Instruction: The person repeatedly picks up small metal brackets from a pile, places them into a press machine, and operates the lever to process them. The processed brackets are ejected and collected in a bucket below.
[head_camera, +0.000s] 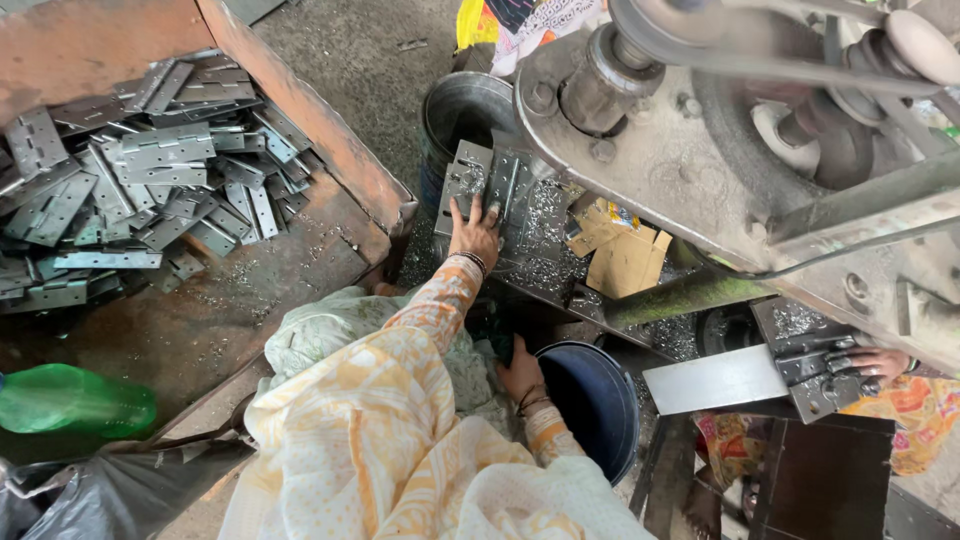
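Grey metal hinge plates (478, 180) lie under the left hand (475, 235), fingers spread flat on them, gripping nothing. The right hand (522, 372) hangs lower, just beside a dark blue bucket (595, 400); its grip cannot be told. Another person's hand (878, 362) rests far right.

Soft even daylight, sharp focus

We cannot see the fingertips of the right hand (520, 372); they dip behind crumpled cloth (470, 365). The blue bucket (590, 400) hides its contents in shadow. The hinge pile (130, 180) runs off the left edge. A co-worker's hand (875, 363) is cut at the wrist.
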